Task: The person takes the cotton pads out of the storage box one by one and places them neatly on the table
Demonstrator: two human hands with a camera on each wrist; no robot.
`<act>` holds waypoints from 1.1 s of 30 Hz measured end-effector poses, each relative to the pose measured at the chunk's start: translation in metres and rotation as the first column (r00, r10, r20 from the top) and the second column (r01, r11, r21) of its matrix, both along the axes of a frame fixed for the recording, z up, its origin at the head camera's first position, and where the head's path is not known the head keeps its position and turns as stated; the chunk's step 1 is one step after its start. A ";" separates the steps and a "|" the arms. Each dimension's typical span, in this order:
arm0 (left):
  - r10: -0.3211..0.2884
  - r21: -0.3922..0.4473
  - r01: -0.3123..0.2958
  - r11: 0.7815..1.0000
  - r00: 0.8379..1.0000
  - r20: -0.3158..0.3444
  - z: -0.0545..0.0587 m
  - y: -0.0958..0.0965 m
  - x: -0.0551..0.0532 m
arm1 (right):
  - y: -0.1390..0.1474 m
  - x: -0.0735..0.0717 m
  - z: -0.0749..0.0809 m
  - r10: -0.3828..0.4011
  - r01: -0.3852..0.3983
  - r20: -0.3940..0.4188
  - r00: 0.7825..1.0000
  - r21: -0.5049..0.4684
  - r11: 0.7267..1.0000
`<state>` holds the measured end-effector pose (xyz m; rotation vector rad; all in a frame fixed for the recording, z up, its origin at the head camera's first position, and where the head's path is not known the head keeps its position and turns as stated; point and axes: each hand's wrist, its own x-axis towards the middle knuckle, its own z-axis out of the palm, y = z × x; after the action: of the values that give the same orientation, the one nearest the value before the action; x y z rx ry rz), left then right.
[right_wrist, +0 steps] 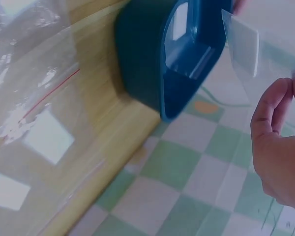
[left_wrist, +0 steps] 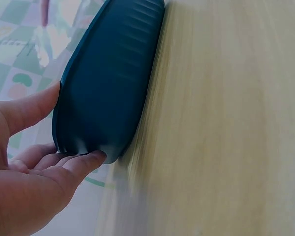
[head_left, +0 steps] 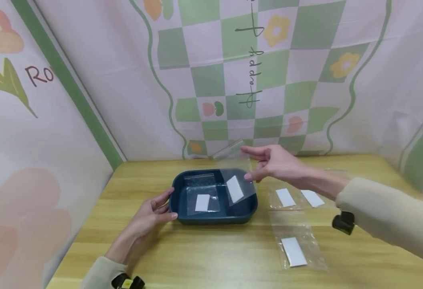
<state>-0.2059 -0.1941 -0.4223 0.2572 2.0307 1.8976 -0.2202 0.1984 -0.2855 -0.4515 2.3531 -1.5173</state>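
A dark blue tray (head_left: 215, 220) with a divider sits on the wooden table. My left hand (head_left: 149, 218) holds its left end, thumb at the rim and fingers against the outer wall (left_wrist: 96, 113). Over the tray's right compartment, my right hand (head_left: 281, 164) pinches a clear plastic zip bag (head_left: 229, 160) by its right edge. A white rectangular piece (head_left: 235, 189) shows low in that tilted bag. Another clear bag (head_left: 192, 192) lies in the left compartment, with a white piece (head_left: 202, 203) in it.
To the right of the tray, several more clear bags lie on the table (head_left: 204, 257), each with a white piece: one bag (head_left: 292, 224) in front, others (head_left: 285, 197) behind, partly under my right forearm. A printed checkered cloth (head_left: 233, 84) hangs behind the table's back edge.
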 end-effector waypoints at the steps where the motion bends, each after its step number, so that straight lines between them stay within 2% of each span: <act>1: 0.002 0.001 -0.002 1.000 1.000 0.000 0.000 0.000 0.000 | 0.006 0.003 0.001 -0.001 0.001 -0.002 1.000 -0.009 1.000; 7: 0.003 -0.008 -0.003 1.000 1.000 -0.003 0.000 0.000 0.000 | 0.039 0.023 0.002 -0.011 0.012 0.021 1.000 -0.061 0.998; 13: -0.001 -0.013 0.001 1.000 1.000 -0.009 0.000 0.000 0.000 | 0.074 0.040 -0.010 -0.011 0.014 0.027 1.000 -0.112 0.994; 21: 0.002 -0.005 -0.002 1.000 1.000 -0.006 0.001 0.000 0.001 | 0.126 0.063 -0.038 -0.031 0.031 0.017 0.999 -0.013 0.999; 25: 0.004 -0.010 -0.004 1.000 1.000 -0.007 0.001 0.000 0.001 | 0.147 0.076 -0.059 -0.046 0.046 0.023 0.999 -0.018 0.999; 28: 0.006 -0.014 -0.006 1.000 1.000 -0.010 0.001 0.000 0.001 | 0.163 0.084 -0.077 -0.028 0.031 0.046 0.999 -0.076 0.997; 30: 0.007 -0.015 -0.007 1.000 1.000 -0.008 0.001 0.000 0.001 | 0.171 0.090 -0.086 -0.029 0.031 0.060 0.998 -0.046 0.998; 33: 0.008 -0.014 -0.009 1.000 1.000 -0.006 0.001 0.000 0.001 | 0.184 0.095 -0.097 -0.011 0.020 0.116 0.993 -0.075 0.997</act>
<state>-0.2048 -0.1941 -0.4215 0.2518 2.0517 1.8891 -0.1249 0.3821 -0.3829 -0.3537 2.2217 -1.5999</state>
